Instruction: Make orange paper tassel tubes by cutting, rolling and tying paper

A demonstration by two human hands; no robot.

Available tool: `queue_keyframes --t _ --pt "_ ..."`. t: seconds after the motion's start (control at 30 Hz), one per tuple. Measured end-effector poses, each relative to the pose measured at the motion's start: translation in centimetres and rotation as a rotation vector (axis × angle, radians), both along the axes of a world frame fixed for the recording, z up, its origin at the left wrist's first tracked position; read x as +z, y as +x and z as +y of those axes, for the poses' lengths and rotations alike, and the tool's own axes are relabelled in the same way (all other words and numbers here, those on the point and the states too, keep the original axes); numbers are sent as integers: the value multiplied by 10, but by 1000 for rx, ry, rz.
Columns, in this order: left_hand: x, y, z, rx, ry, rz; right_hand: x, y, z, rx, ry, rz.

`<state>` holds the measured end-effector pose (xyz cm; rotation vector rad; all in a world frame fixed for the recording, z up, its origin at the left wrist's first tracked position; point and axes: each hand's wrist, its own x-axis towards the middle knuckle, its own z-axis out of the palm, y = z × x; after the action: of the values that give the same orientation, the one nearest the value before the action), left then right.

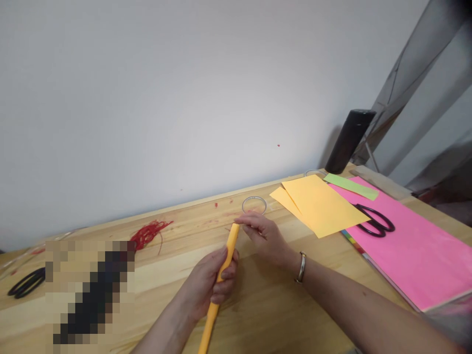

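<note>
A long, narrow orange-yellow paper strip (pixel 231 241), which looks folded or rolled, slants up from the bottom edge in the head view. My left hand (pixel 210 275) wraps its fingers and thumb around the strip's middle. At the upper end, my right hand (pixel 263 236) has its fingertips and thumb closed at the strip's tip; the exact contact is partly hidden. A metal ring (pixel 254 197) lies on the table just beyond my right fingers. The right wrist wears a bracelet (pixel 302 267).
Orange-yellow paper sheets (pixel 324 201), a green paper strip (pixel 352 186), black-handled scissors (pixel 383 227) and pink paper (pixel 413 255) lie right. A black bottle (pixel 348 142) stands against the wall. Red threads (pixel 149 233) and another black scissors handle (pixel 25 282) lie left, beside a pixelated dark object.
</note>
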<state>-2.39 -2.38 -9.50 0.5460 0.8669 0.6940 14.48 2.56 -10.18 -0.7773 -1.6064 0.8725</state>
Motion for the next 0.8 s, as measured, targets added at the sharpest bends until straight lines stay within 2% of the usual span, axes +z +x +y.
queue_keyframes --t 0.63,0.7,0.8 --pt "0 -2 -1 7 4 17 5 -2 -5 83 -112 -20" --pt "1 -3 0 14 -5 23 7 -2 -6 55 -192 4" --pt "1 -3 1 19 -5 25 12 -2 -8 -3 -417 13"
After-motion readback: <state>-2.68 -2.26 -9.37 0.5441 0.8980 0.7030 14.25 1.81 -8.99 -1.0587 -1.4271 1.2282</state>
